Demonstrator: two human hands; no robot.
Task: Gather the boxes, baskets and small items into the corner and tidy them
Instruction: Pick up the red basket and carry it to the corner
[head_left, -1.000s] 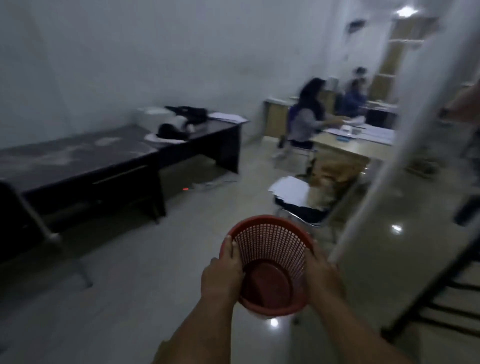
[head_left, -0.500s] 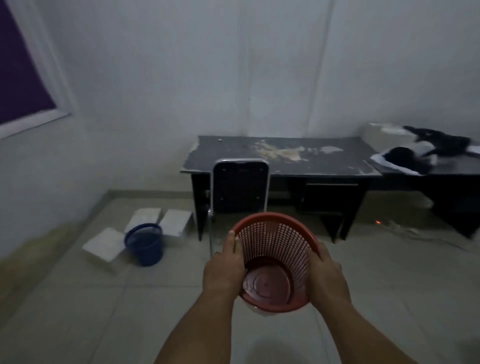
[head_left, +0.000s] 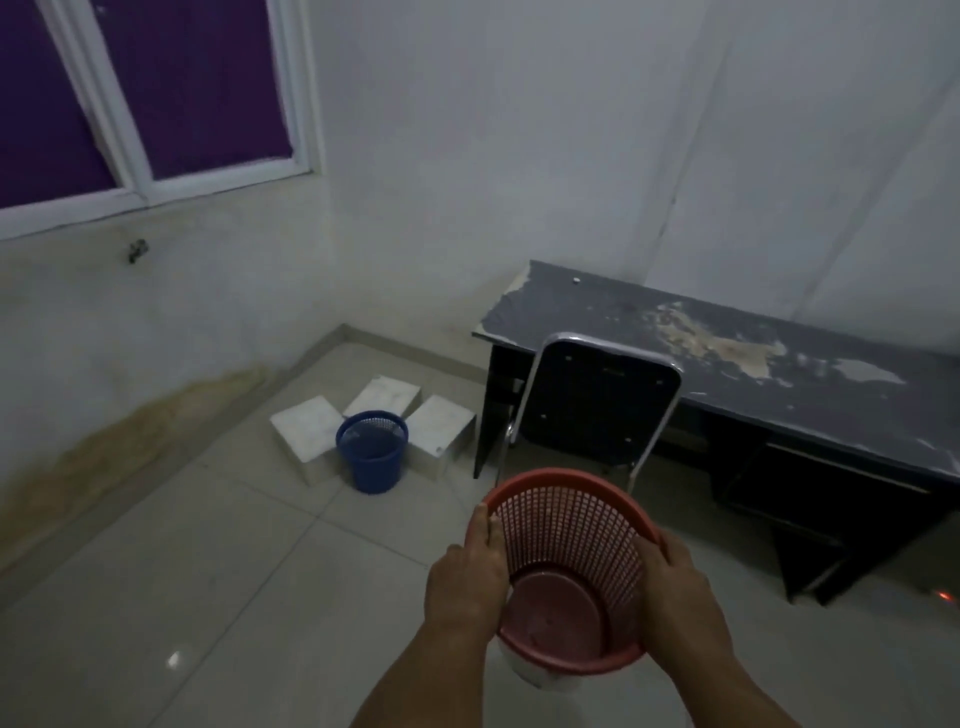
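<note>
Up at the far left, a window with purple panes (head_left: 156, 88) is sitting above a stained wall, and below it the two walls are meeting in the corner of the tiled floor (head_left: 182, 582). Near that corner three white boxes (head_left: 306, 436) are lying flat on the floor, with a blue basket (head_left: 372, 450) standing upright in front of them, touching or just beside the middle and right ones. Further right a dark chair (head_left: 597, 405) is standing with its back toward the camera, pushed against a worn bench (head_left: 727, 358) whose top is peeling.

Low in the middle of the view both hands are carrying a red basket (head_left: 571, 566), its open mouth tilted up and away from the person. The left hand (head_left: 465, 582) is pressing flat against the left wall of the basket with fingers lying up toward the rim; the right hand (head_left: 675, 592) is wrapping the right wall, so each grip is clamped on the basket from opposite sides. Something pale is showing under the base, too hidden to name.

The gathered pile is lying ahead and to the left of the carried basket, well apart from it, with open floor between. The left hand is the nearer one to the pile. Judging from this, the carry is likely heading forward-left, with the chair's leg close on the right as the thing to clear
</note>
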